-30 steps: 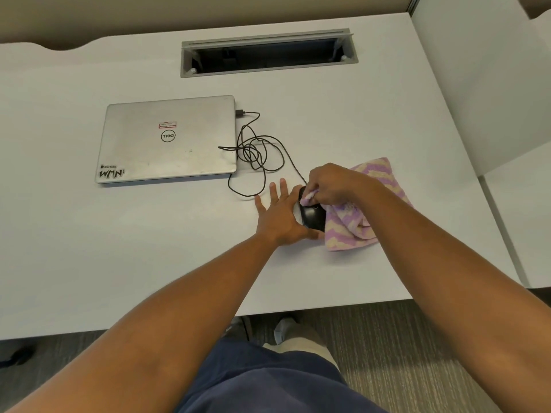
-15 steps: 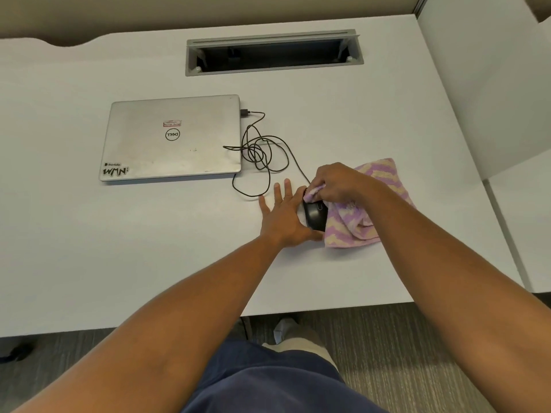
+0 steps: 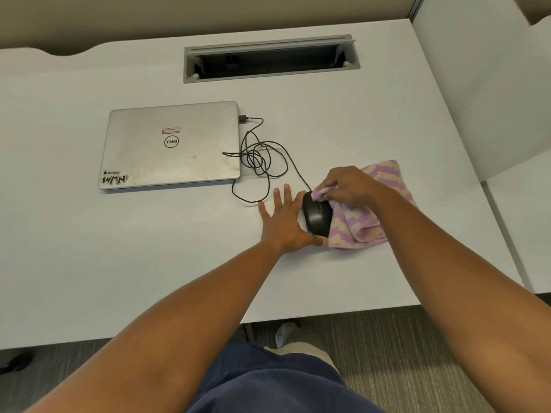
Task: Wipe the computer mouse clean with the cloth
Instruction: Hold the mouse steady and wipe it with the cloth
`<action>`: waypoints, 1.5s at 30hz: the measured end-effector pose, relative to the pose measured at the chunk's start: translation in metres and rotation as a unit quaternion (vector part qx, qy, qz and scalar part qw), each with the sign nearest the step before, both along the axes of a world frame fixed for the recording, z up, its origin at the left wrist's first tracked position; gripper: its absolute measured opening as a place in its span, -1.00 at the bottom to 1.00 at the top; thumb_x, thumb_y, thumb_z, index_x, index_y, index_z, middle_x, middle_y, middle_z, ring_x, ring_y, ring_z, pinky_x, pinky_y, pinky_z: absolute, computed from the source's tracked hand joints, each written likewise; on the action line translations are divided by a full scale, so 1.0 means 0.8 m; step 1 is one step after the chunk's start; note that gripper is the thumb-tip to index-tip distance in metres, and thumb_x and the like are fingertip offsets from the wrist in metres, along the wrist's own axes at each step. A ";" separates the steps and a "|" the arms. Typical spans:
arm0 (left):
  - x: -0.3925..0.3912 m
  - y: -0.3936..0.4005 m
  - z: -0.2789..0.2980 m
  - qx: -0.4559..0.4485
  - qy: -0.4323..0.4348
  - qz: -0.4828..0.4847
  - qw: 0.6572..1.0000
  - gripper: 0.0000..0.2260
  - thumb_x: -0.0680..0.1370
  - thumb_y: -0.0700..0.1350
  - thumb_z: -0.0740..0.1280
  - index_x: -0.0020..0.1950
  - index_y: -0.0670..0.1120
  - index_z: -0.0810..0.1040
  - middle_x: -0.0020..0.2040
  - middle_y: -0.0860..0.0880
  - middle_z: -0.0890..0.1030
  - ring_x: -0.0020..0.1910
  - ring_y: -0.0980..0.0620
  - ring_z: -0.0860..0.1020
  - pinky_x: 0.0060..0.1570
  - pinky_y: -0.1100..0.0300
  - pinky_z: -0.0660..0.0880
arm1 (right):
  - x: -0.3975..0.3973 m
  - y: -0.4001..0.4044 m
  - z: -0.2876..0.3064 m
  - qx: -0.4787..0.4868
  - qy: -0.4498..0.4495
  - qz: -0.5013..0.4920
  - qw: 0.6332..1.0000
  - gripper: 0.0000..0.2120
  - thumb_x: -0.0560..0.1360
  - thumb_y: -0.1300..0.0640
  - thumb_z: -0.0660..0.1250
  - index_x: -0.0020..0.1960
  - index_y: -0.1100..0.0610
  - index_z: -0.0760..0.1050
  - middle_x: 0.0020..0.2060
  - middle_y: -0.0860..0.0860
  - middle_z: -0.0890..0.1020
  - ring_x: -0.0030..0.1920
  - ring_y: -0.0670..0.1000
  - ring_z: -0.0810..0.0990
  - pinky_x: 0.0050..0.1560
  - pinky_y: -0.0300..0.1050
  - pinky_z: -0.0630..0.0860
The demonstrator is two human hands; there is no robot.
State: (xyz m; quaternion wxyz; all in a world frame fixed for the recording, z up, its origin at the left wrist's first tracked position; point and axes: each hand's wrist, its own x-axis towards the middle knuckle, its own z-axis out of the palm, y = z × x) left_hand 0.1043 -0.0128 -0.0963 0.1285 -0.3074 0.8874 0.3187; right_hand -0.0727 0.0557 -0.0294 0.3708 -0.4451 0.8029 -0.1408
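Observation:
A black wired computer mouse (image 3: 317, 217) lies on the white desk (image 3: 119, 263), right of centre. My left hand (image 3: 281, 220) lies flat with straight fingers against the mouse's left side, the thumb at its near end. My right hand (image 3: 347, 186) grips a bunched corner of the pink and cream striped cloth (image 3: 362, 225) and holds it on the far end of the mouse. Most of the cloth lies on the desk to the right of the mouse, partly under my right forearm.
A shut silver laptop (image 3: 171, 144) lies at the left, with the tangled black mouse cable (image 3: 259, 156) plugged into its right side. A grey cable slot (image 3: 271, 59) is open at the back of the desk. A white partition (image 3: 483, 84) stands on the right.
My right hand with the cloth has slid from the top of the mouse toward its far end, uncovering more of the black top. My left hand stays beside the mouse.

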 end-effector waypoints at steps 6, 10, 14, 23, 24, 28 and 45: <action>-0.002 0.001 0.000 0.003 -0.001 -0.005 1.000 0.15 0.24 0.44 0.44 0.61 0.11 -0.12 0.61 -0.04 -0.27 0.55 -0.08 -0.36 0.44 -0.30 -0.33 | 0.006 -0.005 -0.002 0.026 -0.003 -0.003 1.000 -0.82 0.45 0.12 0.46 0.05 0.02 0.71 0.04 -0.03 0.68 0.10 0.01 0.59 0.15 -0.09 0.54; 0.000 0.000 0.000 0.006 0.000 -0.006 1.000 0.16 0.22 0.45 0.45 0.61 0.11 -0.12 0.61 -0.05 -0.27 0.55 -0.08 -0.37 0.44 -0.30 -0.33 | -0.013 0.008 0.013 0.096 -0.017 0.030 0.995 -0.82 0.41 0.12 0.49 -0.04 -0.11 0.71 -0.01 -0.11 0.68 0.03 -0.04 0.58 0.05 -0.14 0.51; -0.001 0.000 0.001 0.001 -0.006 -0.009 1.000 0.15 0.25 0.44 0.44 0.62 0.10 -0.14 0.61 -0.06 -0.29 0.55 -0.08 -0.37 0.44 -0.31 -0.34 | -0.010 0.003 0.001 -0.009 0.018 -0.078 0.997 -0.78 0.48 0.22 0.40 0.09 0.08 0.69 0.09 0.02 0.70 0.11 -0.01 0.60 0.06 -0.18 0.49; -0.001 0.001 0.003 0.004 -0.004 -0.007 1.000 0.16 0.24 0.45 0.44 0.61 0.10 -0.13 0.61 -0.04 -0.28 0.55 -0.07 -0.37 0.44 -0.30 -0.33 | -0.001 0.001 0.005 0.051 -0.032 -0.002 0.998 -0.82 0.41 0.11 0.50 0.00 -0.05 0.71 -0.15 -0.24 0.62 0.00 -0.09 0.56 -0.14 -0.32 0.44; -0.001 0.001 0.003 0.003 -0.004 -0.007 1.000 0.15 0.24 0.45 0.44 0.61 0.10 -0.13 0.61 -0.04 -0.28 0.55 -0.07 -0.37 0.44 -0.30 -0.34 | 0.001 0.001 0.001 0.028 -0.024 -0.028 0.999 -0.82 0.43 0.15 0.48 0.02 0.00 0.71 -0.12 -0.17 0.67 0.01 -0.08 0.58 -0.14 -0.30 0.44; -0.002 0.001 0.003 -0.002 -0.009 -0.009 1.000 0.14 0.26 0.43 0.44 0.61 0.10 -0.16 0.61 -0.04 -0.29 0.55 -0.07 -0.37 0.44 -0.31 -0.33 | 0.021 -0.002 -0.016 -0.055 0.035 -0.096 0.993 -0.79 0.49 0.30 0.36 0.04 0.14 0.71 0.02 0.05 0.72 0.06 0.01 0.64 0.09 -0.12 0.57; -0.002 0.000 0.004 0.004 -0.011 -0.010 1.000 0.16 0.23 0.45 0.44 0.61 0.11 -0.14 0.61 -0.05 -0.28 0.55 -0.08 -0.36 0.43 -0.31 -0.34 | -0.003 0.012 0.004 0.033 -0.036 0.035 0.998 -0.86 0.41 0.17 0.50 -0.05 0.00 0.72 -0.01 -0.06 0.68 0.05 -0.05 0.60 0.10 -0.16 0.53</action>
